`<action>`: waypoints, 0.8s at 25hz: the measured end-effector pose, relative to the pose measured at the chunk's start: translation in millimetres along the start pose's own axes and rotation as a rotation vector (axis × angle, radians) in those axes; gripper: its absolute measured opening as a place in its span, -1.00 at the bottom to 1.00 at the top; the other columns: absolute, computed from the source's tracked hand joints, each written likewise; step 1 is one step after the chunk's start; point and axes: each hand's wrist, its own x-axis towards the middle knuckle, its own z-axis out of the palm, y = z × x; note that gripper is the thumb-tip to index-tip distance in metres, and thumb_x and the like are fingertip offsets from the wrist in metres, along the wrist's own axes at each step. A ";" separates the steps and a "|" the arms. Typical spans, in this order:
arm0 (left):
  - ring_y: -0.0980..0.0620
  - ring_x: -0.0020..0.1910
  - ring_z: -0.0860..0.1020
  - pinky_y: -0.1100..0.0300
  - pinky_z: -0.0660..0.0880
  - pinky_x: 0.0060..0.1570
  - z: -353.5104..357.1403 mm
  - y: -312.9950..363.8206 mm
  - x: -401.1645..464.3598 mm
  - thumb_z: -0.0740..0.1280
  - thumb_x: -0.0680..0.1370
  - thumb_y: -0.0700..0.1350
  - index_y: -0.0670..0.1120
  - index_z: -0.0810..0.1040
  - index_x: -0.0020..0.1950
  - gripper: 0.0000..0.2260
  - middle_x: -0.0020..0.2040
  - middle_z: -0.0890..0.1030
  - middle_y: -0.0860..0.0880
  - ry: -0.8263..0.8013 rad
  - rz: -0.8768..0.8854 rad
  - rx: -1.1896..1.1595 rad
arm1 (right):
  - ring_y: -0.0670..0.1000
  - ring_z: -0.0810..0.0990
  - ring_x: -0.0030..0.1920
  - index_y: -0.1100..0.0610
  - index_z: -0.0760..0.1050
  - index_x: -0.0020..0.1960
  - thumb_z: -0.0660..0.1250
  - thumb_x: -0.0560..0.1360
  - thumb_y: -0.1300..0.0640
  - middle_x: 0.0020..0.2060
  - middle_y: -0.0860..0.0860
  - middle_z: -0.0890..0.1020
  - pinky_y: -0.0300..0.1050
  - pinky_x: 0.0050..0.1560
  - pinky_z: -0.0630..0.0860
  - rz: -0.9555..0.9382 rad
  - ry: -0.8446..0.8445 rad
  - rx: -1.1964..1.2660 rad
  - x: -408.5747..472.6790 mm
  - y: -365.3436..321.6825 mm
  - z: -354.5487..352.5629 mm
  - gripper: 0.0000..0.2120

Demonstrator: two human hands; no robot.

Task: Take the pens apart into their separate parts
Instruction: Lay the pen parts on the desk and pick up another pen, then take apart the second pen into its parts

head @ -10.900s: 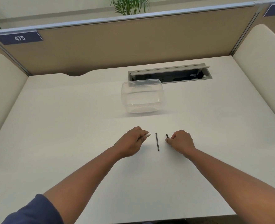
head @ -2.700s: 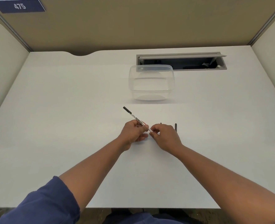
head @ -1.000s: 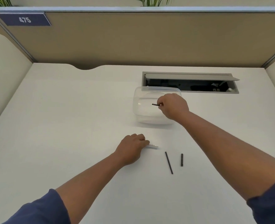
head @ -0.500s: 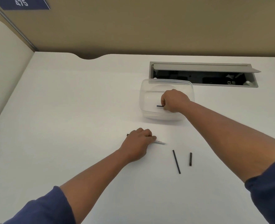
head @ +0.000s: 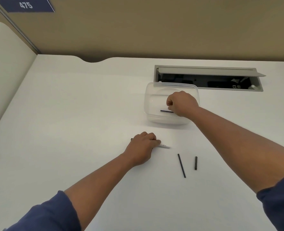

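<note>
My left hand (head: 142, 146) rests on the desk, closed around a white pen barrel (head: 162, 145) whose printed end sticks out to the right. My right hand (head: 182, 103) reaches into the clear plastic container (head: 150, 90), its fingers pinched on one end of a thin dark pen part (head: 165, 111) that lies low inside. On the desk, to the right of my left hand, lie a long thin black rod (head: 181, 165) and a short black piece (head: 195, 163), a little apart from each other.
An open grey cable hatch (head: 204, 77) is set into the desk just behind the container. A tan partition with a "475" sign (head: 26, 5) closes the back. Cream side panels (head: 6, 67) stand on the left.
My right hand has sunk lower into the container with the dark part. My left hand stays on the white barrel. The rod and short piece have not moved.
</note>
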 end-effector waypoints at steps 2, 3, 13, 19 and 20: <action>-0.11 0.02 0.48 0.05 0.44 -0.08 -2.8 2.4 -0.6 0.22 0.61 -0.27 0.01 0.60 0.33 -0.64 0.12 0.59 0.00 -0.009 -0.029 -0.029 | 0.10 0.59 -0.12 0.02 0.62 -0.09 0.35 0.52 0.13 -0.12 -0.02 0.67 -0.07 -0.20 0.53 0.001 0.155 0.094 -16.0 -0.4 -7.1 -0.92; -0.11 0.00 0.47 0.02 0.46 -0.06 -4.8 3.8 -1.4 0.21 0.61 -0.27 0.01 0.60 0.33 -0.64 0.11 0.59 0.01 -0.011 -0.047 -0.050 | 0.08 0.58 -0.14 0.03 0.63 -0.10 0.34 0.52 0.13 -0.14 -0.03 0.67 -0.06 -0.21 0.54 -0.004 0.245 0.149 -27.6 -1.4 -9.4 -0.90; -0.11 -0.02 0.47 0.01 0.48 -0.05 -15.5 26.4 -26.6 0.18 0.63 -0.25 -0.02 0.62 0.28 -0.67 0.07 0.58 0.00 0.003 -0.089 -0.069 | -0.05 0.58 -0.20 -0.06 0.61 -0.11 0.34 0.50 0.08 -0.15 -0.15 0.66 -0.10 -0.17 0.52 0.119 0.278 0.397 -160.8 -2.1 31.9 -0.92; -0.11 -0.01 0.49 0.00 0.50 -0.05 -9.2 36.4 -47.5 0.19 0.62 -0.27 -0.04 0.64 0.22 -0.70 0.06 0.59 0.02 0.005 -0.109 -0.084 | 0.05 0.60 -0.14 0.02 0.60 -0.11 0.36 0.49 0.01 -0.19 -0.08 0.65 -0.05 -0.15 0.58 0.265 0.015 0.294 -213.5 4.3 79.8 -0.90; -0.11 0.00 0.49 0.01 0.49 -0.04 -8.0 37.7 -50.9 0.20 0.63 -0.26 -0.03 0.64 0.23 -0.70 0.06 0.59 0.02 0.000 -0.113 -0.085 | 0.06 0.60 -0.16 0.04 0.58 -0.13 0.37 0.47 -0.02 -0.21 -0.06 0.64 -0.06 -0.18 0.56 0.279 -0.009 0.277 -218.5 3.9 85.7 -0.87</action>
